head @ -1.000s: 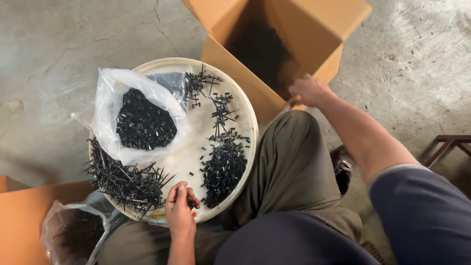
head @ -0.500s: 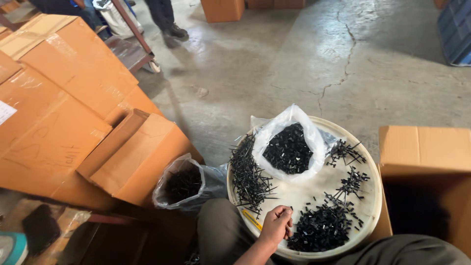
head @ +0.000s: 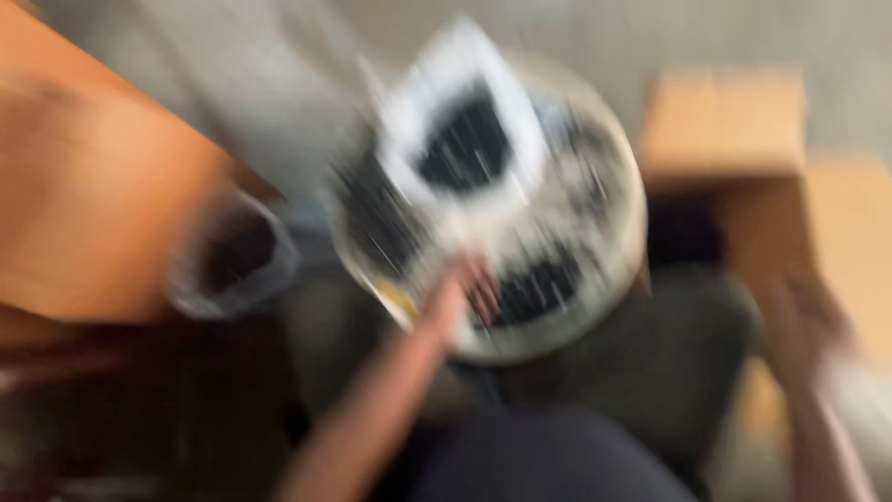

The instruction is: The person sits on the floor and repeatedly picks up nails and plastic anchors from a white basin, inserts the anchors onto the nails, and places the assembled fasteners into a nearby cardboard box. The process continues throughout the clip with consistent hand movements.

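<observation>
The whole view is smeared by motion. A round white tray [head: 637, 214] rests on my lap with dark piles of black screws [head: 544, 284] on it. A clear plastic bag [head: 465, 139] with more black screws in it lies on the tray's far side. My left hand [head: 469, 290] is at the tray's near edge, beside the closest screw pile; the blur hides its fingers. My right hand [head: 804, 321] hovers at the right, close to an open cardboard box [head: 725, 121], and its grip is unreadable too.
A second plastic bag [head: 237, 256] with dark contents stands left of the tray. Large cardboard boxes [head: 84, 186] fill the left side. Grey concrete floor [head: 279, 84] lies beyond the tray. My dark trousers [head: 650, 372] fill the bottom.
The camera has swung quickly, blurring everything. My right hand has come back into view beside the box on the right. My left hand stays at the tray's near edge.
</observation>
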